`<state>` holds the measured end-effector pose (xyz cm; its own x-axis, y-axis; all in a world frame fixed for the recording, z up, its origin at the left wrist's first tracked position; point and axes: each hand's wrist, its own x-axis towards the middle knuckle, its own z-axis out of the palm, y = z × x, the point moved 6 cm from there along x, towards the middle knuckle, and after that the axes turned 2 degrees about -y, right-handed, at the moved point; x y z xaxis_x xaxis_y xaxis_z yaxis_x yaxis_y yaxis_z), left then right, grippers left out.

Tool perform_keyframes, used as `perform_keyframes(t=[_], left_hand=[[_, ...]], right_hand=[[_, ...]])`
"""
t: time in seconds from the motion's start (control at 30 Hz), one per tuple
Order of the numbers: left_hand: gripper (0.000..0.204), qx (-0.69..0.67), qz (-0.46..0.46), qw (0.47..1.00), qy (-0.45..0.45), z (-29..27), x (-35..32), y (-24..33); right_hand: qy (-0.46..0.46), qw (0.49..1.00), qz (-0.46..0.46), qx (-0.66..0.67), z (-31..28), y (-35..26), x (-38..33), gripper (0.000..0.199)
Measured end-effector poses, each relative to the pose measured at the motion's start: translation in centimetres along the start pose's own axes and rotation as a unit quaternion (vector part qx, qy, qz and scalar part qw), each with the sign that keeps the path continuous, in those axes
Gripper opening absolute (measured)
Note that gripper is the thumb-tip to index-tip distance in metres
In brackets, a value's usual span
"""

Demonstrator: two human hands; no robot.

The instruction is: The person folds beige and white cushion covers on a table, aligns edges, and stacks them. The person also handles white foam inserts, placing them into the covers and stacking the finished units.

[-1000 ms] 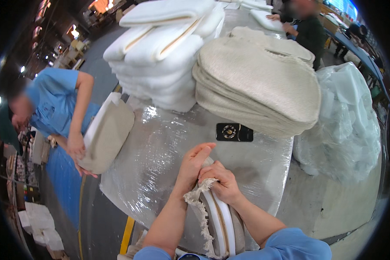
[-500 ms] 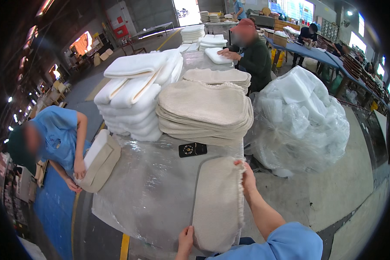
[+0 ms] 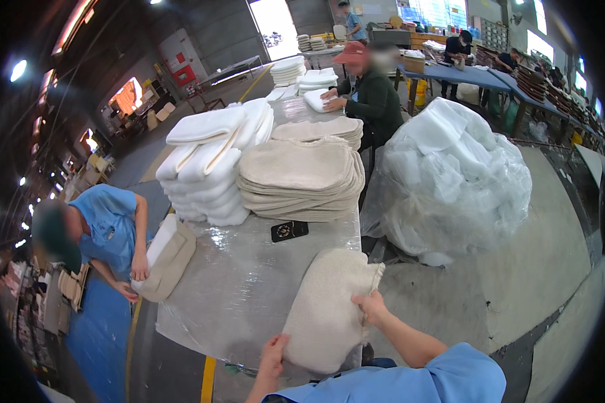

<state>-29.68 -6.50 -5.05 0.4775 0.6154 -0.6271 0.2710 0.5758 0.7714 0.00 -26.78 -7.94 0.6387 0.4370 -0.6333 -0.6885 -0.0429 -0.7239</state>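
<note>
The beige fabric cushion cover (image 3: 329,309) lies flat on the plastic-wrapped table (image 3: 249,282), at the near edge, w/ its lower end hanging a bit over the edge toward the person. The left hand (image 3: 273,354) holds the lower left corner of the cover; fingers are curled on the cloth, thumb on top, pinching the edge. The right hand (image 3: 370,307) grips the right side edge of the cover, near the frayed open end; fingers are pressed together around the seam, but exact fingertip positions cannot be told. Both forearms come from the lower edge, in light blue sleeves.

Behind the cover, near the table middle, a small black phone-like device (image 3: 290,230) lies flat, apart from the cover. Further back is a stack of beige covers (image 3: 302,178), and just beside it on the left a stack of white foam pads (image 3: 212,164). To the right of the table, on the floor, stands a big clear plastic bag w/ white foam pieces (image 3: 454,181).

At the left side of the table a co-worker in blue shirt (image 3: 107,225) bends down and holds a beige cushion (image 3: 168,258) against the table edge. At the far end another person in dark green top (image 3: 373,97) works on a white pad.
</note>
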Motion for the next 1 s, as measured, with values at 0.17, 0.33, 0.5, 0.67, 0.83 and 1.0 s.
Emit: perform_keyframes(t=[0.17,0.33,0.5,0.67,0.83,1.0], left_hand=[[0.033,-0.018,0.055,0.993,0.102,-6.2,0.2,5.5],[0.039,-0.006,0.049,0.993,0.111,-9.3,1.7,4.2],[0.050,-0.051,0.030,0.986,0.157,-11.3,1.8,1.3],[0.062,-0.063,-0.050,0.985,0.152,-9.8,3.7,0.8],[0.068,-0.077,-0.035,0.978,0.193,-10.9,3.8,0.5],[0.068,-0.040,0.056,0.977,0.201,-12.1,3.0,3.5]], right_hand=[[-0.111,0.992,0.062,0.015,0.7,8.4,-6.3,0.049],[-0.309,0.859,0.218,-0.344,-0.9,10.2,-11.0,0.031],[-0.241,0.920,0.028,-0.308,-1.4,-2.3,-6.4,0.027],[-0.001,0.940,-0.180,-0.291,0.1,-8.8,2.0,0.035],[0.088,0.850,-0.166,-0.492,5.7,-5.4,4.7,0.050],[0.008,0.976,-0.103,-0.190,3.5,-3.8,2.8,0.062]])
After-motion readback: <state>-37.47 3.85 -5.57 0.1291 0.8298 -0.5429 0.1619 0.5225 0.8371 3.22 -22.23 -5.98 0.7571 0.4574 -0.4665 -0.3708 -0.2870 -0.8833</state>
